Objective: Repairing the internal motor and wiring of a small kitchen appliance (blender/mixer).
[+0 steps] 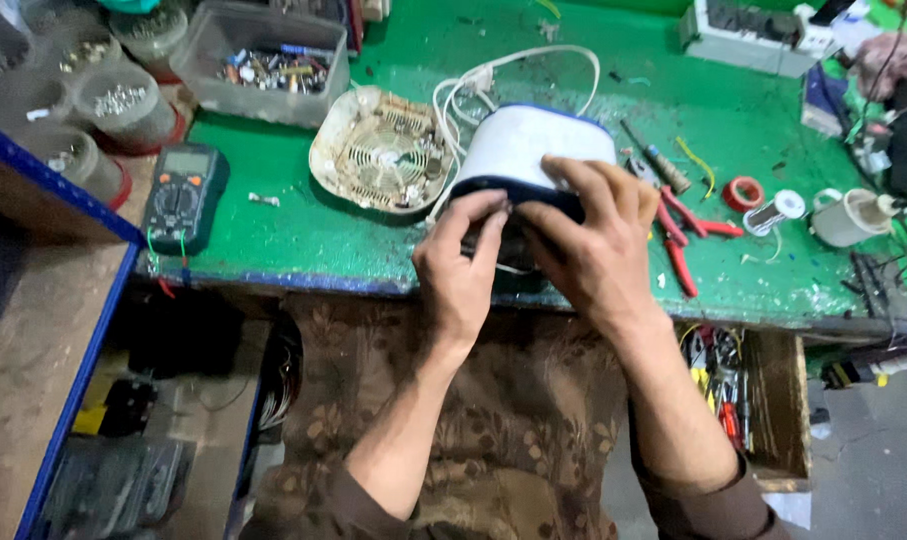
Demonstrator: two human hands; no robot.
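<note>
Both hands (533, 245) at bench edge (373, 283)

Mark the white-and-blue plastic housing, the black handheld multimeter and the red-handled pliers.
white-and-blue plastic housing (528, 148), head view, white top face.
black handheld multimeter (184, 197), head view, dial area.
red-handled pliers (681, 262), head view, lower red handle.
</note>
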